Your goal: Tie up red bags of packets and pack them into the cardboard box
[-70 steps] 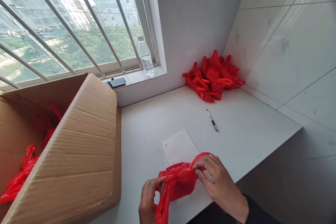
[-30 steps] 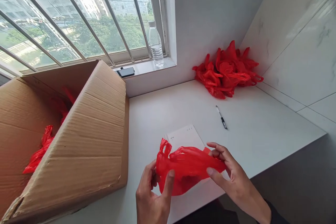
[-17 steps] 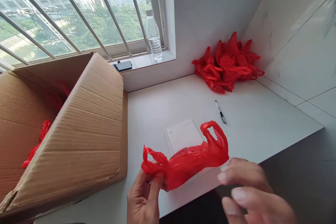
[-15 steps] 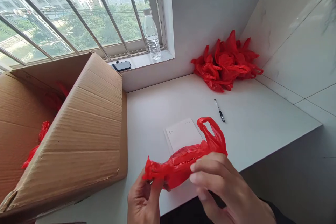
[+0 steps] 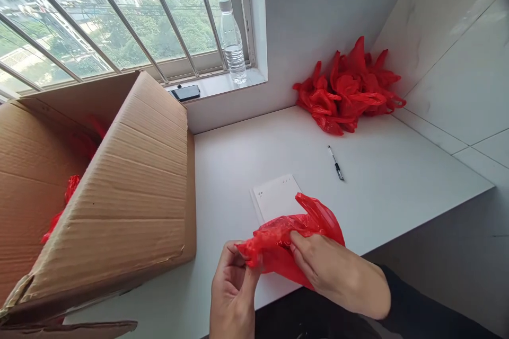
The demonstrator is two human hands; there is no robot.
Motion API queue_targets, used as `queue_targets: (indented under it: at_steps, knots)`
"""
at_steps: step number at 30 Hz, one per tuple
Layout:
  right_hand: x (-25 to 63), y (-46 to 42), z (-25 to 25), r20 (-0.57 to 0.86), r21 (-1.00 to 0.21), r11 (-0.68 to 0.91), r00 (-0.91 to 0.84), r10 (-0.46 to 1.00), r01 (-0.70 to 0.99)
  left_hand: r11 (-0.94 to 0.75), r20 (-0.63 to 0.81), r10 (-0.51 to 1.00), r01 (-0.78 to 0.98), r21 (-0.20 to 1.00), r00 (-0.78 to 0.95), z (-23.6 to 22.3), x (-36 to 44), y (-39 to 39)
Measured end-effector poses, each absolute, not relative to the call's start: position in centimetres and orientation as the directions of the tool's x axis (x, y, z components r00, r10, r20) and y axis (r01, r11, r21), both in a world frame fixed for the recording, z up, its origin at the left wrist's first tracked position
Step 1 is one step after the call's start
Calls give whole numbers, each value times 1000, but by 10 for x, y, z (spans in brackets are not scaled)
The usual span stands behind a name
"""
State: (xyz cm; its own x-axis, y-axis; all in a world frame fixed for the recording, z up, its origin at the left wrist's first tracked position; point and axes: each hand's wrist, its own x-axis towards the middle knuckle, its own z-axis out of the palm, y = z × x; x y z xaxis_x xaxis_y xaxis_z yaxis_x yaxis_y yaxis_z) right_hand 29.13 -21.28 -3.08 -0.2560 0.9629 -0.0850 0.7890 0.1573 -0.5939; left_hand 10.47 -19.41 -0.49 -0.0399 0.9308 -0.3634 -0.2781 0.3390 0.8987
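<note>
- The window (image 5: 119, 16) fills the upper left, crossed by slanting metal bars, with trees and buildings beyond.
- The table (image 5: 397, 185) is white and runs back to the walls, its front edge slanting up toward the right.
- The box (image 5: 135, 190), brown cardboard, stands open at the left; one big flap leans over toward the table. Red plastic (image 5: 51, 226) shows inside, partly hidden by the flap.
- The pile (image 5: 350, 92), crumpled red bags, sits in the far corner of the table, up against the walls.
- The bag (image 5: 284, 265), thin red plastic, is between the two hands at the near edge of the table, in front of the notepad and overlapping its lower part from this view. One handle sticks up at its right end.
- The right hand (image 5: 338, 273), under a dark sleeve (image 5: 429, 302), reaches across the bag, fingertips sunk in its folds; I cannot tell whether they grip.
- The left hand (image 5: 233, 296) pinches the gathered left end of the bag between thumb and fingers.
- The notepad (image 5: 276, 196) lies flat, small marks along its top.
- The bottle (image 5: 234, 50) stands on the sill (image 5: 217, 85), part full of clear liquid.
- The phone (image 5: 186, 92) lies on the sill beside the box.
- The pen (image 5: 336, 163) lies between pile and bag.
</note>
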Motion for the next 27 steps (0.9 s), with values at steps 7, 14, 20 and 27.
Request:
queue_targets:
  at_steps: [7,14,20,27]
  knots:
    - [291,-200,-58,-98,-511,82,-153,983,856,421,-437,899,-364,831,44,-4,106,-203]
    - [288,-196,-72,43,-502,306,-330,943,809,385,-392,919,-117,915,-41,-7,111,-194]
    - [277,-187,-50,47,-430,319,-332,942,845,376,-442,870,-287,881,-219,-18,97,-190]
    - [262,-188,-25,-108,-547,200,-305,946,813,399,-512,816,-380,834,-269,-6,105,-198]
